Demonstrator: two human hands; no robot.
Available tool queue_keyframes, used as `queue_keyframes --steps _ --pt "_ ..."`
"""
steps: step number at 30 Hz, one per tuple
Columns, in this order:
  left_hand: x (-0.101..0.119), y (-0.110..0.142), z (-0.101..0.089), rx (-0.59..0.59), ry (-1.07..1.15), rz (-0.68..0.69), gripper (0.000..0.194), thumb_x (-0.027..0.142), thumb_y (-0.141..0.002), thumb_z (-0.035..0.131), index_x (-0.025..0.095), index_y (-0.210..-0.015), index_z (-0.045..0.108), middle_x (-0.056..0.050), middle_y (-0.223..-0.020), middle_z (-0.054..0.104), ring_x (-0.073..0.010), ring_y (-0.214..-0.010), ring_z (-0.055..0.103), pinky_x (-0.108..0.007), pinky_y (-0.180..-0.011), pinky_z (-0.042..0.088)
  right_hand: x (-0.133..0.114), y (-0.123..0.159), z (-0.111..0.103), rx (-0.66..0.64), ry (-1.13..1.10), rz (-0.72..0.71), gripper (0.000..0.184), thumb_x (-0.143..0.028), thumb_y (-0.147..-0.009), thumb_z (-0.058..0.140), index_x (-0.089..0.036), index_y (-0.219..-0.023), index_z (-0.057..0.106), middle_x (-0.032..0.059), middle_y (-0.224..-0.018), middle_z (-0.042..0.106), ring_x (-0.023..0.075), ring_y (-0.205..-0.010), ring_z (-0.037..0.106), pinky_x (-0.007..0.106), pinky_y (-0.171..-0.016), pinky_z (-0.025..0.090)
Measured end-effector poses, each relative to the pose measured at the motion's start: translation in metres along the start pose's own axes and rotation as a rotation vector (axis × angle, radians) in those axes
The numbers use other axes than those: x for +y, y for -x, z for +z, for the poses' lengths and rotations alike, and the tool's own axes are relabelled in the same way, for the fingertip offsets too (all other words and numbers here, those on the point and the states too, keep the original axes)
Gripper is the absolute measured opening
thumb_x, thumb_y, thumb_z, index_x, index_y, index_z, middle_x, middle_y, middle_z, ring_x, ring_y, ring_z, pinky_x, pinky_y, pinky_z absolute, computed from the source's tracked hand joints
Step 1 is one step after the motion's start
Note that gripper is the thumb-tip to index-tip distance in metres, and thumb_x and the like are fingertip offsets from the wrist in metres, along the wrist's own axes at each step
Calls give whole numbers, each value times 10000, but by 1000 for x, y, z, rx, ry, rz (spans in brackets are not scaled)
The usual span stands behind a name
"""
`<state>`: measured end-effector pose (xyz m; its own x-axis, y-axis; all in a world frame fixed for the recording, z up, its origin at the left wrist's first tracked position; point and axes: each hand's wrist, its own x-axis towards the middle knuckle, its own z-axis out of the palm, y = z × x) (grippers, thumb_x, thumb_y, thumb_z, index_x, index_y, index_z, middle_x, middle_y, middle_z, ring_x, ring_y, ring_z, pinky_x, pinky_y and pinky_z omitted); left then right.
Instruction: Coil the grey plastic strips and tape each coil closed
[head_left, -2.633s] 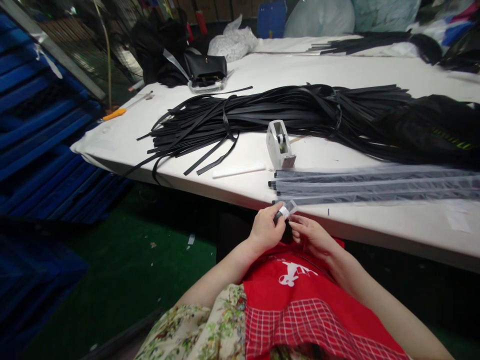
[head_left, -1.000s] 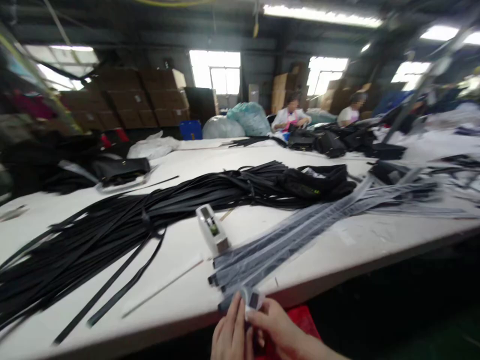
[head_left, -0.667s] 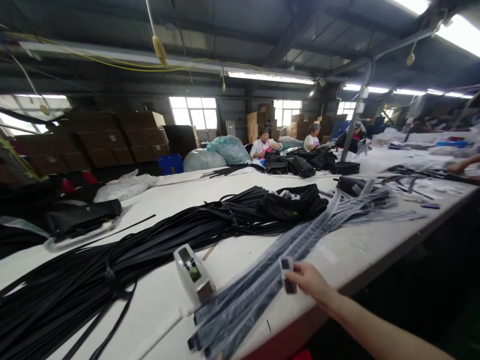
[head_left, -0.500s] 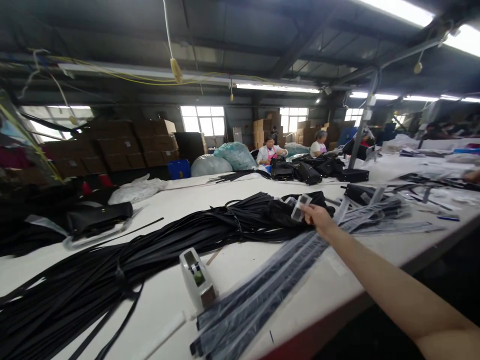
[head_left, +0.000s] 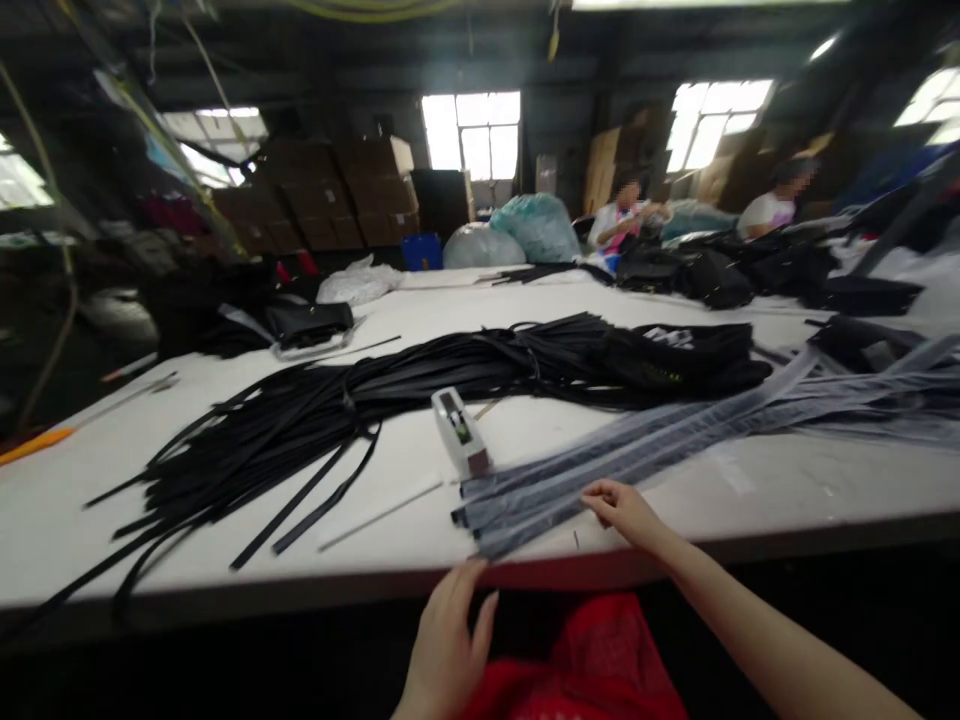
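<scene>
A white tabletop (head_left: 67, 500) fills mid-frame under warehouse windows (head_left: 472, 135). Right hand (head_left: 622, 508), released, touches wrapped strips (head_left: 600, 470); left hand (head_left: 446, 640), released, hangs lower centre.

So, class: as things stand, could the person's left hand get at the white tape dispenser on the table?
Probably yes. The left hand hovers open at the table's near edge, and only bare white table and a thin white strip lie between it and the tape dispenser. Nothing blocks the way.
</scene>
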<state>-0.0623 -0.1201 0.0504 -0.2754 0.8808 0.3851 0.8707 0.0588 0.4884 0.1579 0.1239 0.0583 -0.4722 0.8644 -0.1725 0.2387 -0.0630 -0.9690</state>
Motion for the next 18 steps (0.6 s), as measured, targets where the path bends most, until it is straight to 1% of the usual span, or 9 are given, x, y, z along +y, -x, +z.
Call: queue_keyframes --steps 2,4,7,10,11,13,16,18 --pt "6 -12 -10 -83 7 -75 262 252 -917 491 188 -1126 636 -96 -1116 714 -231 -1049 671 -414 -953 561 15 19 13 -95 61 15 263 -433 -679 731 -192 -779 702 -38 -536 577 129 -497 483 262 -508 375" --pt "5 -26 -11 -156 5 -127 218 228 -924 489 182 -1077 638 -85 -1086 706 -217 -1034 650 -397 -964 537 25 34 22 -160 158 -9 257 -439 -742 694 -197 -829 704 -26 -578 598 139 -521 486 276 -531 376" --pt "4 -40 -3 -228 -56 -161 175 206 -915 516 190 -1049 628 -72 -1080 678 -213 -1036 615 -385 -967 508 30 53 31 -236 258 -56 263 -452 -805 645 -204 -873 701 12 -693 663 171 -600 544 304 -593 421" --pt "8 -50 8 -232 -167 -166 200 274 -874 615 182 -1051 609 -89 -1120 629 -239 -1064 576 -397 -965 487 28 68 38 -289 263 -82 263 -455 -822 629 -204 -864 699 30 -731 681 198 -671 591 323 -667 458" --pt "10 -53 11 -244 -206 -162 228 306 -848 656 178 -1030 608 -97 -1123 613 -251 -1068 565 -404 -957 483 28 71 39 -293 261 -84 265 -455 -824 626 -204 -865 697 27 -717 675 197 -668 593 323 -671 461" --pt "13 -60 15 -308 -275 -157 256 331 -799 716 172 -968 609 -106 -1096 597 -267 -1055 557 -415 -935 478 27 75 39 -280 270 -78 272 -459 -825 622 -202 -875 693 17 -682 655 188 -636 581 315 -649 456" --pt "18 -69 16 -432 -330 -187 212 300 -789 721 172 -912 605 -91 -1038 599 -262 -1032 565 -394 -920 468 24 78 35 -236 296 -65 267 -445 -828 613 -197 -886 694 14 -689 659 177 -621 574 297 -622 449" --pt "21 -72 14 -472 -342 -211 188 278 -797 704 173 -916 604 -87 -1054 605 -261 -1043 572 -374 -927 456 20 79 32 -217 303 -74 242 -408 -835 602 -189 -877 696 25 -729 681 176 -648 586 290 -637 453"
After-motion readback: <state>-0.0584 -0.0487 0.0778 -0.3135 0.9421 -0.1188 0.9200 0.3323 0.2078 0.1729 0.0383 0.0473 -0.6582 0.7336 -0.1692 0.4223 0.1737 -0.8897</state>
